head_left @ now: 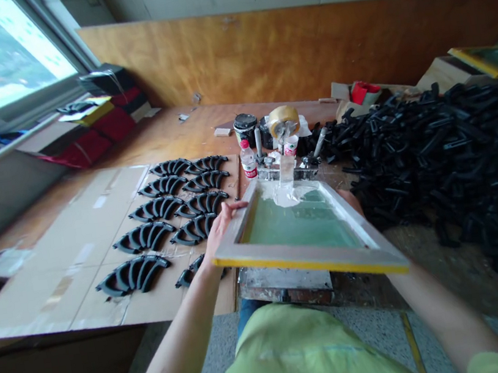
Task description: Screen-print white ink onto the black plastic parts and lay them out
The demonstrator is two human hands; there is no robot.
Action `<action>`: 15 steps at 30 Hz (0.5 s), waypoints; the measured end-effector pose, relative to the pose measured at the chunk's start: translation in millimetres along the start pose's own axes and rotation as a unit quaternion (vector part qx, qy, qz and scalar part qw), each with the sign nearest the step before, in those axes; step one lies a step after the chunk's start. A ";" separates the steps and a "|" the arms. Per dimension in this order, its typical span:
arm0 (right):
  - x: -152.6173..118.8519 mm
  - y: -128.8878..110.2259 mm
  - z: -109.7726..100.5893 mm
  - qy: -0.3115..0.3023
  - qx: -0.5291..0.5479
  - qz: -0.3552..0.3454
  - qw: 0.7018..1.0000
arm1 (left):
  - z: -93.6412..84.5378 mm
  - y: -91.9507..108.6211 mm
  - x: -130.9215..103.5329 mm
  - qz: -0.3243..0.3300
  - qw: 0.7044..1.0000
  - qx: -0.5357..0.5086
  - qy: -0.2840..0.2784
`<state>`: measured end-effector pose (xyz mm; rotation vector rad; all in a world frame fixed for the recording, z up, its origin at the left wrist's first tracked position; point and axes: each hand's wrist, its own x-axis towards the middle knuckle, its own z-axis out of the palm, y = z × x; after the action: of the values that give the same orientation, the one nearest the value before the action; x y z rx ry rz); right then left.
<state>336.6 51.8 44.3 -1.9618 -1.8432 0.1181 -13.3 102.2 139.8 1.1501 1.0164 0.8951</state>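
A screen printing frame (pixel 302 255) with a green mesh and a yellow front edge is tilted over the bench in front of me. My left hand (pixel 223 227) is closed on its left side, fingers along the rim. Gripping the right side is my right hand (pixel 351 202), its fingers mostly hidden behind the rim. White ink (pixel 286 196) lies at the far end of the mesh, where a pale flat blade (pixel 287 170) stands. Behind that end is a metal clamp (pixel 311 169). Partly under the frame sits a metal base plate (pixel 285 278).
Curved black parts (pixel 135 275) lie in rows on cardboard (pixel 61 237) at left. A large heap of black parts (pixel 412 157) fills the right side. Behind the frame stand a red-capped bottle (pixel 248 160), an ink tub (pixel 246 129) and a tape roll (pixel 283 121).
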 end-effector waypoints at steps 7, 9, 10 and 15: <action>72.4 -56.8 -1.2 0.077 -0.018 -0.103 0.992 | -17.3 -97.1 -19.9 -0.111 0.993 0.051 0.000; 85.9 -77.6 10.2 0.004 -0.055 -0.120 0.991 | -19.3 -118.2 -14.6 -0.114 0.991 0.067 0.008; 88.4 -84.0 15.3 -0.033 -0.071 -0.119 0.990 | -20.5 -125.9 -12.0 -0.114 0.991 0.077 0.010; 56.5 -86.7 23.4 -0.101 -0.098 -0.163 0.977 | -26.7 -141.2 -5.4 -0.115 0.990 0.076 0.003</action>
<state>253.8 113.4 68.8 -1.7932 -2.3648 0.0354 -33.7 78.0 -0.5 1.1293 1.2120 0.6471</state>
